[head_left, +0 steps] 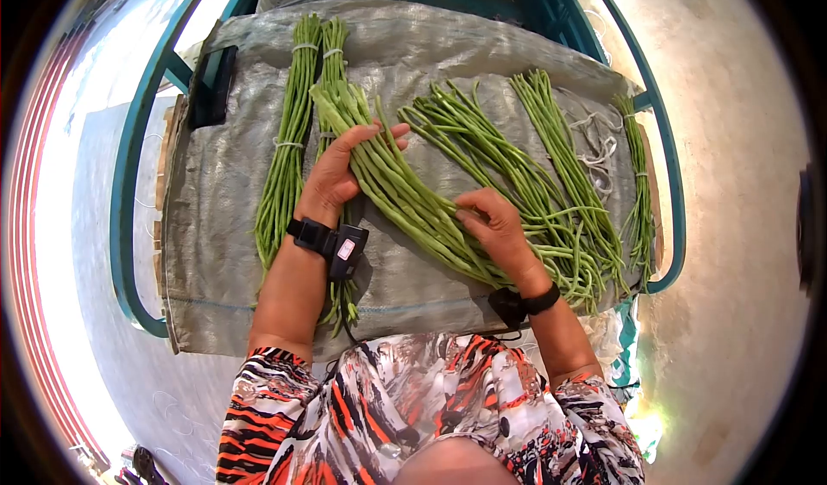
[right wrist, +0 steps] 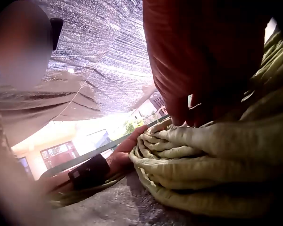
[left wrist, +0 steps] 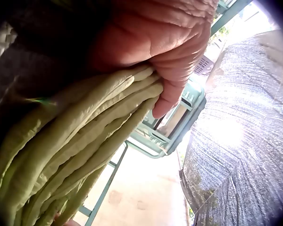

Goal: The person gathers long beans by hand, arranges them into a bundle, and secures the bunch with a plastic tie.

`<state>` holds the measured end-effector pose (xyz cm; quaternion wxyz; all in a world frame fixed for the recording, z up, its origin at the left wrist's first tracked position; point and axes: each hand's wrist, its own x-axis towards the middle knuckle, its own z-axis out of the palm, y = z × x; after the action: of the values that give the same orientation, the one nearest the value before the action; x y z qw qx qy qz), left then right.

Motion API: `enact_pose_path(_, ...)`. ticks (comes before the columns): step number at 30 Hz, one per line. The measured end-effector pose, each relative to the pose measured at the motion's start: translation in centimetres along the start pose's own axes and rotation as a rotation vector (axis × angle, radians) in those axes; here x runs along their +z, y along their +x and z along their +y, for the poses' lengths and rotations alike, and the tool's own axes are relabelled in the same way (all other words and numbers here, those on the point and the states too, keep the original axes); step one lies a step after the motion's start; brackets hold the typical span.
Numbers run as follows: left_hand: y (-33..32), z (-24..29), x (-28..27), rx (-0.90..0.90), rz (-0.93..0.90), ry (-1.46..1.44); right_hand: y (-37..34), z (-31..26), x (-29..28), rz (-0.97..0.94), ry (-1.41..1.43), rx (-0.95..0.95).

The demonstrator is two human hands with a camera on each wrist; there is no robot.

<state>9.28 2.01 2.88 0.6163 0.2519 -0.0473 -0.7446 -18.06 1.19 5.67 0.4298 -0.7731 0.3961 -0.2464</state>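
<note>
My left hand (head_left: pixel 340 170) grips a thick bundle of long green beans (head_left: pixel 392 179) near its upper end, thumb across the top. In the left wrist view the left hand (left wrist: pixel 155 42) lies over the ends of the beans (left wrist: pixel 85 122). Farther down the same bundle, my right hand (head_left: pixel 495 226) pinches at the beans with thumb and fingertips. The right wrist view has the right hand (right wrist: pixel 198 61) dark above the beans (right wrist: pixel 203 155); its fingertips are partly hidden. The bundle slants from upper left to lower right above the sheet.
On the grey sheet (head_left: pixel 250 175), tied bean bundles (head_left: pixel 289 153) lie left, loose beans (head_left: pixel 482 140) and another bunch (head_left: pixel 551 123) right, and a tied bundle (head_left: pixel 639 183) at the far right. White ties (head_left: pixel 599 145), a black phone-like object (head_left: pixel 214 87) and a green metal rail (head_left: pixel 123 201) are nearby.
</note>
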Motion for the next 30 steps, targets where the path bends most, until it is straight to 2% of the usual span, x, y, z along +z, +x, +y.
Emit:
enact_pose_path(5,0.3,-0.2,-0.4,0.023,0.048,0.010,-0.4,-1.0,0.1,0.036,-0.079,0.055)
enact_pose_path(8,0.8,-0.4,-1.1,0.029,0.034,0.008,-1.0,-0.1,-0.3,0.083,-0.089,0.007)
enact_pose_path(11,1.1,-0.4,-1.4,0.030,0.032,0.004,-0.1,0.2,-1.5,0.385,-0.429,-0.064)
enact_pose_path(14,0.8,-0.3,-0.9,0.037,0.036,0.023,2.0,0.9,-2.6,0.598,-0.777,-0.197)
enact_pose_path(15,0.8,-0.3,-0.8,0.033,0.037,0.022,2.5,1.2,-2.7,0.605,-0.840,-0.184)
enact_pose_path(18,0.6,-0.2,-0.6,0.030,0.033,0.023,3.1,2.6,-3.2,0.347,-0.725,-0.042)
enact_pose_path(21,0.4,-0.3,-0.6,0.033,0.036,0.021,3.1,1.8,-2.3,0.371,-0.330,0.158)
enact_pose_path(24,0.3,-0.3,-0.3,0.043,0.094,0.047,3.1,1.8,-1.4,0.392,0.277,0.158)
enact_pose_path(25,0.2,-0.2,-0.2,0.019,0.099,0.046,2.9,1.2,-1.4,0.353,0.390,0.203)
enact_pose_path(28,0.1,-0.2,-0.1,0.031,0.087,0.055,3.0,-0.6,0.0,0.298,0.412,0.185)
enact_pose_path(30,0.0,-0.2,-0.1,0.020,0.071,0.050,3.4,0.3,1.2,0.250,0.285,0.156)
